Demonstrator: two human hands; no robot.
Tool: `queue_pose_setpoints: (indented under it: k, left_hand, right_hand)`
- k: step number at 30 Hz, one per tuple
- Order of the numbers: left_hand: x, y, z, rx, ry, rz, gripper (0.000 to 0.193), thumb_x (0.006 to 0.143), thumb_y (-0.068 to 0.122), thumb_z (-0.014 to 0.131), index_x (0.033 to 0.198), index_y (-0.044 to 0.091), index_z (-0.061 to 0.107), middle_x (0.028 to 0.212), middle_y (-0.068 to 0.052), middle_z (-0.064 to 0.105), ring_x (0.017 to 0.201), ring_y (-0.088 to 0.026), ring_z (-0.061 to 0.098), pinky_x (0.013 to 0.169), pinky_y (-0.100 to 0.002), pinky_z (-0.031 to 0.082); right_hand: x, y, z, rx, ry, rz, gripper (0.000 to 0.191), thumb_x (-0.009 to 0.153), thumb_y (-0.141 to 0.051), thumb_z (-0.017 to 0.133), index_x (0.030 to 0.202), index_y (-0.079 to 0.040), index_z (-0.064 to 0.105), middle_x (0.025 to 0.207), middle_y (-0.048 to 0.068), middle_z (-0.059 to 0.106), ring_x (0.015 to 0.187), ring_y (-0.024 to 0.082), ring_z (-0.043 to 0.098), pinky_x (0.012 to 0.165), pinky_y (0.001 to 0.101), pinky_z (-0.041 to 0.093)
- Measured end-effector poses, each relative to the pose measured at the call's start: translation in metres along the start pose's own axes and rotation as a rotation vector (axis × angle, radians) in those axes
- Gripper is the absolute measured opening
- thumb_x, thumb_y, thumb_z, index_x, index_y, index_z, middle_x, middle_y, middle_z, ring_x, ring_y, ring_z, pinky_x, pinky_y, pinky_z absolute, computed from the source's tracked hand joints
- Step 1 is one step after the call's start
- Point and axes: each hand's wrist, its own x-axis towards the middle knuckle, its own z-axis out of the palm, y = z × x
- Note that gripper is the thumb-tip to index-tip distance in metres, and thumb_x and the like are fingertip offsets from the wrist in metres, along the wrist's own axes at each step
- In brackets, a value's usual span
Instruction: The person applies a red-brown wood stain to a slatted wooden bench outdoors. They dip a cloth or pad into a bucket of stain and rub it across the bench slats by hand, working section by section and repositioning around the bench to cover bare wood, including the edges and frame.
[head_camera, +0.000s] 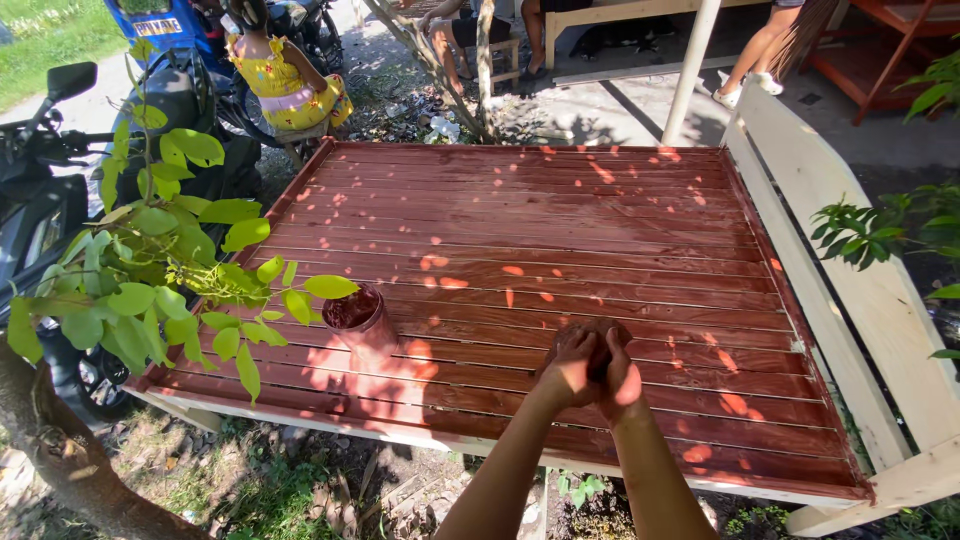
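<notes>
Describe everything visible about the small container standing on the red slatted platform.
The container is a small, roughly cylindrical pot, stained the same reddish-brown as the slatted platform. It stands upright and open-topped near the platform's left front part, dark red contents showing inside. Green leaves partly overlap its rim. Neither hand touches it.

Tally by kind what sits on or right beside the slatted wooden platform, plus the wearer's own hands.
Red-brown slatted platform: 1
Container of red-brown stain: 1
Unpainted pale wooden frame: 1
Hands, left hand and right hand, pressed together: 2
Total: 5
</notes>
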Motion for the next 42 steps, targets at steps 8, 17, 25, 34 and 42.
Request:
queue_pose_setpoints:
  k: [8, 17, 25, 34, 42]
  left_hand:
    - [-0.023, -0.007, -0.034, -1.022, 0.266, -0.786, 0.07, 0.086, 0.048, 0.064, 0.152, 0.029, 0.052, 0.155, 0.002, 0.05, 0.135, -0.019, 0.046, 0.102, -0.046, 0.039]
    - [-0.008, 0.013, -0.029, -1.734, 0.096, -0.538, 0.105, 0.081, 0.085, 0.056, 0.155, 0.011, 0.045, 0.15, -0.013, 0.056, 0.131, -0.031, 0.06, 0.103, -0.049, 0.055]
    - [-0.004, 0.017, -0.052, -1.498, 0.375, -0.613, 0.089, 0.077, 0.059, 0.078, 0.145, 0.009, 0.053, 0.139, -0.013, 0.062, 0.122, -0.03, 0.065, 0.102, -0.047, 0.056]
    - [0.014, 0.031, -0.041, -1.158, 0.682, -0.492, 0.052, 0.078, 0.028, 0.087, 0.121, 0.008, 0.066, 0.109, 0.0, 0.072, 0.096, -0.014, 0.066, 0.081, -0.031, 0.055]
    - [0.009, 0.04, -0.02, -1.291, 0.277, -0.36, 0.061, 0.07, -0.002, 0.085, 0.124, 0.006, 0.058, 0.102, -0.013, 0.067, 0.075, -0.025, 0.064, 0.057, -0.037, 0.054]
  right_hand:
    - [-0.015, -0.044, 0.023, -0.189, 0.076, 0.014, 0.054, 0.104, -0.052, 0.045, 0.134, -0.01, 0.059, 0.128, 0.006, 0.067, 0.113, 0.023, 0.063, 0.092, 0.0414, 0.049]
    - [-0.047, -0.053, 0.075, -0.162, -0.129, -0.008, 0.052, 0.104, -0.042, 0.048, 0.138, -0.003, 0.055, 0.134, 0.012, 0.065, 0.122, 0.027, 0.063, 0.105, 0.0446, 0.05]
    - [-0.044, -0.058, 0.06, -0.106, -0.163, 0.014, 0.05, 0.106, -0.042, 0.049, 0.139, -0.005, 0.053, 0.132, 0.012, 0.065, 0.12, 0.029, 0.064, 0.103, 0.0488, 0.05]
    - [-0.056, -0.047, 0.047, -0.312, 0.187, 0.063, 0.055, 0.097, -0.061, 0.048, 0.137, -0.023, 0.056, 0.118, -0.001, 0.067, 0.101, 0.022, 0.063, 0.079, 0.048, 0.053]
    - [-0.039, -0.041, 0.025, -0.162, 0.17, -0.121, 0.037, 0.093, -0.039, 0.071, 0.123, -0.018, 0.064, 0.103, 0.0, 0.071, 0.089, 0.018, 0.067, 0.07, 0.0382, 0.055]
